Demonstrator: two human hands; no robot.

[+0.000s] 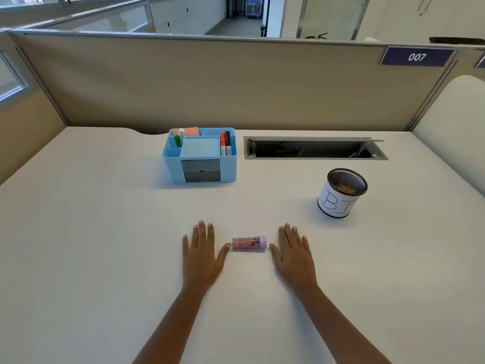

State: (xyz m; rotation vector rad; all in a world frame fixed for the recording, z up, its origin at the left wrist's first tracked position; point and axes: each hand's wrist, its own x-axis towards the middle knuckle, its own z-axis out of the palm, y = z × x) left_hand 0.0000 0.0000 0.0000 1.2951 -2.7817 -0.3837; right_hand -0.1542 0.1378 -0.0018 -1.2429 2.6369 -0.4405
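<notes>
A small clear tube [249, 243] with a lilac cap and pink bits inside lies on its side on the white desk [105, 232], cap to the right. My left hand [202, 254] lies flat, palm down, just left of it, the thumb tip close to the tube's clear end. My right hand [294, 254] lies flat to the right, thumb tip close to the cap. Neither hand holds anything.
A blue desk organiser [200, 156] with markers, a glue stick and sticky notes stands behind the hands. A black mesh cup [342, 193] with a white paper label stands at the right. An open cable tray [313, 148] is set into the desk before the beige partition [210, 82].
</notes>
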